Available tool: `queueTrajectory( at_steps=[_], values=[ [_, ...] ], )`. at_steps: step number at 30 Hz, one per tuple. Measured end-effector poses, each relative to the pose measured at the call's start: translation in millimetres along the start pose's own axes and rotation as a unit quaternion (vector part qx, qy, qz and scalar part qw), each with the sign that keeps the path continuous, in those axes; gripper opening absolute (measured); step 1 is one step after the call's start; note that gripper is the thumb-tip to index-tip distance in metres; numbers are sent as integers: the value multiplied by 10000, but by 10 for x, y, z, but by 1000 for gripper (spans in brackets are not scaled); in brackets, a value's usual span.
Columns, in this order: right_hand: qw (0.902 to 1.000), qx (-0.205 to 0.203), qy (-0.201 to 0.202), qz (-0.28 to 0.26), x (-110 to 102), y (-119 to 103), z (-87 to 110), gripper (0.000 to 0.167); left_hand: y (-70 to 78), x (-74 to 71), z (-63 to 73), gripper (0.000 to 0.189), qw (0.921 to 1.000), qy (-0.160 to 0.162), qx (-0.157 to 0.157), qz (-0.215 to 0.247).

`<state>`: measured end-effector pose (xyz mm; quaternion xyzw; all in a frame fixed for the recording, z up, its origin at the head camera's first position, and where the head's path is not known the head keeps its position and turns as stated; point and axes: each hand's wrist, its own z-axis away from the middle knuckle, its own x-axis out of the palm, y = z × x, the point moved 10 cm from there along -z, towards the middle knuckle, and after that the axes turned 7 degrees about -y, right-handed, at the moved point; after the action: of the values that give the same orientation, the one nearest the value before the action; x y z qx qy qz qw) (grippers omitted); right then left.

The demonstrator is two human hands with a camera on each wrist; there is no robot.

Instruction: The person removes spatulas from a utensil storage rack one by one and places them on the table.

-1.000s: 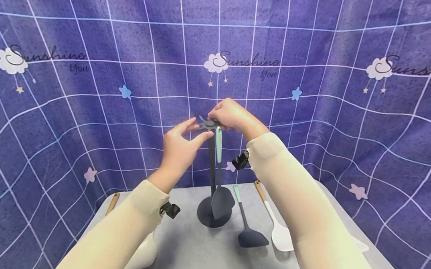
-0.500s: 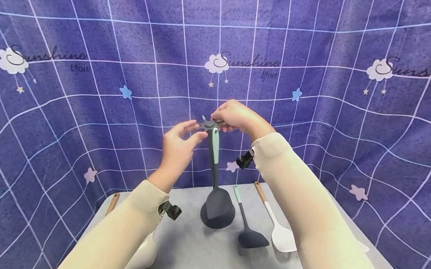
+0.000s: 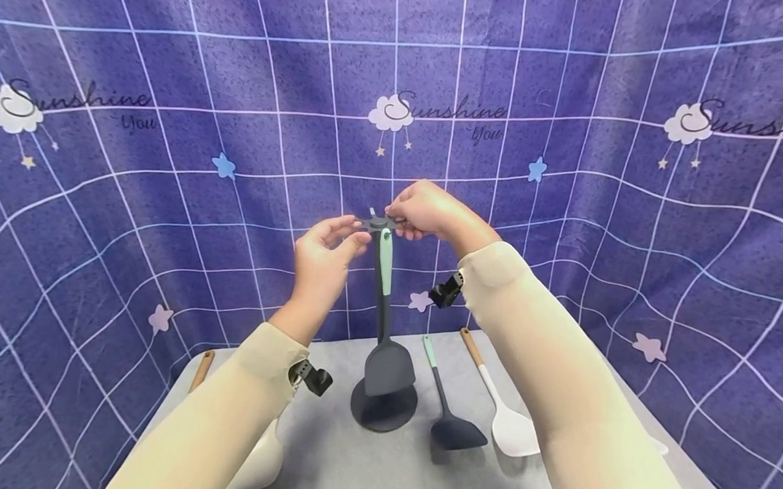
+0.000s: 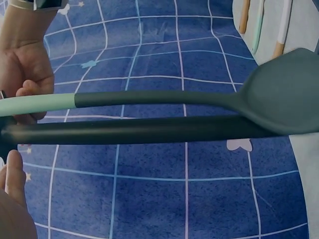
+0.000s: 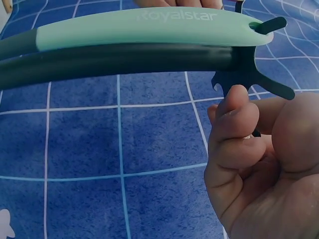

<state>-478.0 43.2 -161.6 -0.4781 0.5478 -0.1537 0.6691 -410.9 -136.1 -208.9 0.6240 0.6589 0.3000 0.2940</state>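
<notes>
A black utensil stand [image 3: 377, 273] with a hooked top rises from a round base. From its front hook hangs a dark turner [image 3: 389, 368] with a mint-green handle, the hook passing through the handle's hole in the right wrist view. My left hand [image 3: 323, 260] pinches the hooked top at its left edge, thumb low and fingers above. Opposite it, my right hand [image 3: 426, 208] grips a hook at the right, its fingers curled in the right wrist view [image 5: 249, 159]. The turner's blade faces me, overlapping the base in the head view.
On the grey table [image 3: 330, 446], a second mint-handled dark turner [image 3: 455, 430] and a white turner [image 3: 515, 428] with a wooden handle lie at the right. A white ladle [image 3: 260, 461] and a wooden handle [image 3: 204, 370] show beside the left sleeve. A blue gridded curtain [image 3: 290, 152] stands behind.
The stand's top has turned, bringing the hanging turner from the right of the pole to its front. The base now shows lower in the head view. Both hands have stayed at the top.
</notes>
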Motion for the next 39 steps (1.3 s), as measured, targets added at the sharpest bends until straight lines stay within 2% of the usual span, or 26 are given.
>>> queueTrajectory(
  at_steps=[6, 19, 24, 28, 31, 36, 39],
  values=[
    [10000, 5, 81, -35, -6, 24, 6, 25, -15, -2, -24, 40, 9999, -18, -65, 138],
    [9998, 6, 176, -113, -4, 49, 14, 24, -119, 26, -47, 40, 9987, -299, -270, 303],
    [9984, 54, 271, 484, -46, 13, 18, 31, -114, 63, -53, 42, 9980, -501, -270, 273],
    [9900, 116, 498, 1315, -102, -72, 19, 46, -131, 92, -66, 42, 9975, -574, -317, 250],
    [9831, 101, 642, 1710, -114, -165, -2, 55, -165, 117, -69, 44, 9968, -597, -460, 273],
    [9783, 132, 550, 1993, -43, -268, -86, 61, -185, 152, -59, 46, 9961, -635, -579, 217],
    [9760, 73, 447, 2130, 15, -272, -166, 55, -181, 156, -61, 47, 9960, -643, -597, 145]
  ],
)
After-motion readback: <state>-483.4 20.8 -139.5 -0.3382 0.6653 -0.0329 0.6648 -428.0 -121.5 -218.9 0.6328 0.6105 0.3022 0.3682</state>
